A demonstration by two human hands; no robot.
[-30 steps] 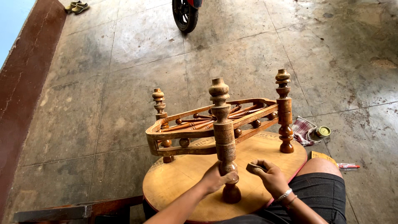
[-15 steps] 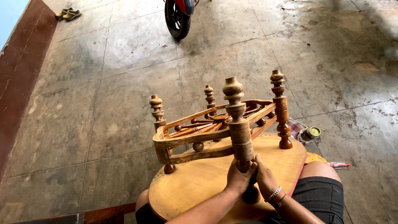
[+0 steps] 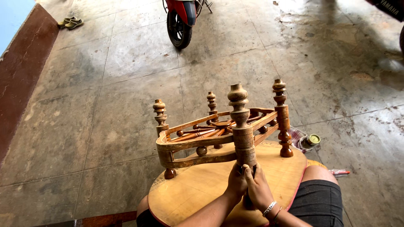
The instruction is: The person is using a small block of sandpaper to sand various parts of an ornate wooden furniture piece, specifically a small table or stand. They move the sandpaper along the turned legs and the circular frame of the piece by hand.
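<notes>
On your lap, the upturned wooden table (image 3: 219, 189) rests top-down; its nearest turned leg (image 3: 243, 134) stands upright right before you. Both your left hand (image 3: 236, 183) and right hand (image 3: 257, 189) close around its base, equally near.

Left hand (image 3: 236, 183) and right hand (image 3: 259, 189) seemingly clasped together.
</notes>
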